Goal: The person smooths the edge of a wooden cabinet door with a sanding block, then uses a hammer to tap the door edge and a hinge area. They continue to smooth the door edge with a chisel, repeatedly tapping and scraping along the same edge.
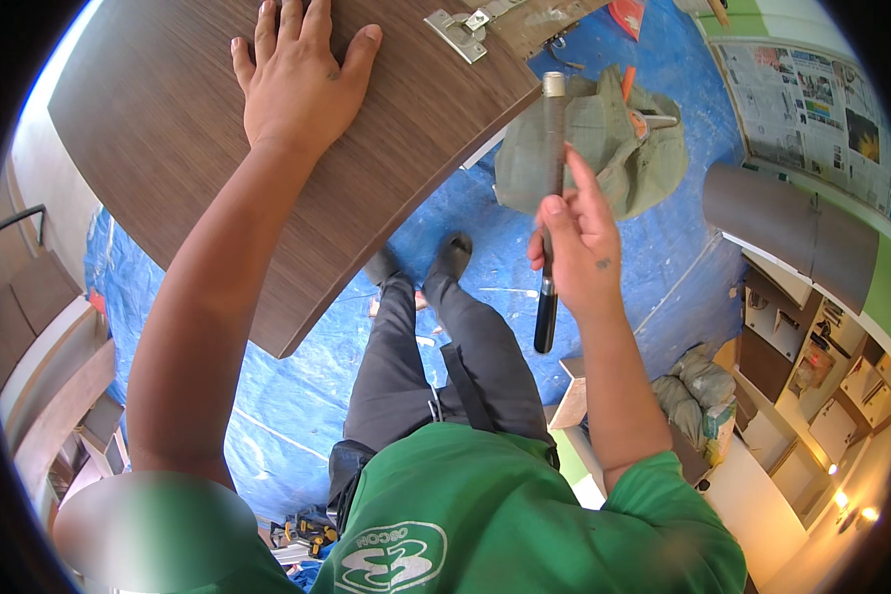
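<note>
On panel (376, 168): left hand (305, 94) spread flat | right hand (582, 247) curled around tool (554, 129), beside panel | risk: loose grip could drop tool; careless swing could scratch panel

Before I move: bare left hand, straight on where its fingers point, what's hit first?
Nothing visible: the left hand seems flat on the brown wood-grain panel, and its longest fingers already reach the picture's top edge. Beyond that, can't tell.
</note>
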Available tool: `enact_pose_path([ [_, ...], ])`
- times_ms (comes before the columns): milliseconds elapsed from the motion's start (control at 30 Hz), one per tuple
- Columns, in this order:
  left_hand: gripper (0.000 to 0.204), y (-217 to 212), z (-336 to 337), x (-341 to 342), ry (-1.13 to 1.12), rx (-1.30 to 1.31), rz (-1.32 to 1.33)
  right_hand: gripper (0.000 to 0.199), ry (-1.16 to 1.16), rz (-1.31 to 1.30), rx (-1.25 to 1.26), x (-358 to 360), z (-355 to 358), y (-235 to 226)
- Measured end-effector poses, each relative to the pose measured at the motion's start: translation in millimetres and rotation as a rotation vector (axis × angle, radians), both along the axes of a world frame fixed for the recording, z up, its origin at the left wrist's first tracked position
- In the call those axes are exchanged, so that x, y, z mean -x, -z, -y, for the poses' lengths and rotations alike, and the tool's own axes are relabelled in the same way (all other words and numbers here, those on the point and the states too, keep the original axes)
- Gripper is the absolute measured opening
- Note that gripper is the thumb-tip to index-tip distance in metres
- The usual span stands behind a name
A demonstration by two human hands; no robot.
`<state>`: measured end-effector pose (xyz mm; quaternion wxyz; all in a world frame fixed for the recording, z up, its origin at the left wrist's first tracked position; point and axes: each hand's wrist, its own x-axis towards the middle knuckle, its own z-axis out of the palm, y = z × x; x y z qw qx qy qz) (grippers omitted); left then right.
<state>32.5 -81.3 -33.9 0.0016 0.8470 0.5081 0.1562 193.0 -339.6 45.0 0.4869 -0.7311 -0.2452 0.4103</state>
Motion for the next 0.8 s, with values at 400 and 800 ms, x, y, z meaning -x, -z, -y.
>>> enact_pose_path([
  [400,0.067,-40.6,17.4,-16.4,-0.081,0.141,0.018,0.062,-0.297,0.583,-0.218,-6.6,-3.9,61.2],
  [800,0.067,-40.9,18.5,-19.0,-0.091,0.132,0.010,0.055,-0.258,0.564,-0.215,-9.2,4.4,63.8],
])
